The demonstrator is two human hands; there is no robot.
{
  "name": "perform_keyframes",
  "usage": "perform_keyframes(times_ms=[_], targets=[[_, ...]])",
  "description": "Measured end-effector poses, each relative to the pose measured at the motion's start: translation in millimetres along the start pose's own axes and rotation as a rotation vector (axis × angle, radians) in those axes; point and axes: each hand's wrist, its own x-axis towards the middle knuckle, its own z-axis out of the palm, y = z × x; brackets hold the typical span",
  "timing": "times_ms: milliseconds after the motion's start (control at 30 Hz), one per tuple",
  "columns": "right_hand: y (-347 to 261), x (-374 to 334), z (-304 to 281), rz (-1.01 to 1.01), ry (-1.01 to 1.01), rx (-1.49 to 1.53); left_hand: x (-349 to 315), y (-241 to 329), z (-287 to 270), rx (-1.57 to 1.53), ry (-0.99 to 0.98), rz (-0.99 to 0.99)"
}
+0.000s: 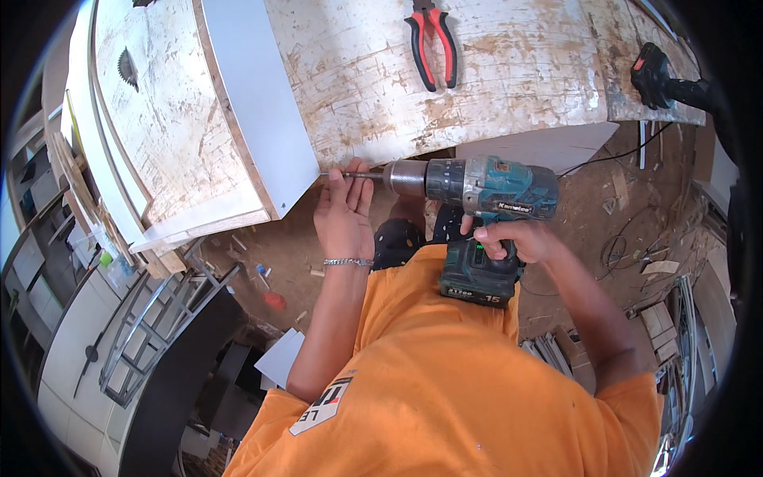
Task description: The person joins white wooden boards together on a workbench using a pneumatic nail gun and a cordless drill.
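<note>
In the head view, grips a teal-and-black plastic cordless drill point(501, 187) in the right hand point(520, 235), with the fingers wrapped round the handle and the forefinger up by the trigger. Cannot tell the trigger's state, pressed or free. Holds the drill roughly level just off the near edge of the tabletop, with the block-shaped black battery pack point(482, 274) close to the orange cloth shirt point(445, 366) and the silver metal chuck point(407, 176) facing left.

Pinches the long thin grey metal bit point(377, 176) between thumb and fingers of the left hand point(342, 216), palm up. Wears a silver chain-link bracelet point(347, 261) at the left wrist. Has the bit reaching from the chuck to the right side of a long smooth white panel point(262, 95), close to its near end. Cannot tell the tip's exact contact.

Has the panel across a worn, brown-stained white tabletop point(501, 71), with its near end at the near edge. Right of the panel, well back from that edge, has metal pliers with red-and-black handles point(433, 46). Near the right-hand near corner, has a black-and-red tool point(653, 75). Left of the panel, shows a grey toothed saw blade point(126, 70).
</note>
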Motion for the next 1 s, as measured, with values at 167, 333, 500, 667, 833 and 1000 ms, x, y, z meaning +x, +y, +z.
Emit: perform_keyframes(times_ms=[167, 333, 500, 667, 833, 1000], targets=[[-5.1, 9.2, -4.8, 0.032, -0.034, 0.037, 6.3, -2.3, -4.8, -0.010, -0.003, 0.026], [-8.9, 11.7, -5.6, 0.044, -0.054, 0.029, 7.6, -3.1, -6.5, -0.017, 0.006, 0.041], [-7.4, 12.7, -5.8, 0.045, -0.046, 0.068, 6.6, 2.6, -5.5, 0.001, -0.031, 0.035], [-10.5, 12.3, -4.4, 0.040, -0.060, 0.052, 7.4, 3.1, -5.4, -0.015, -0.044, 0.019], [-14.4, 12.0, -2.5, 0.037, -0.036, 0.009, -30.1, 44.6, -35.8, 0.625, -0.203, -0.037], [-13.3, 10.5, -3.0, 0.044, -0.026, 0.047, -45.1, 140.8, -54.8, 1.569, -0.237, 1.325]])
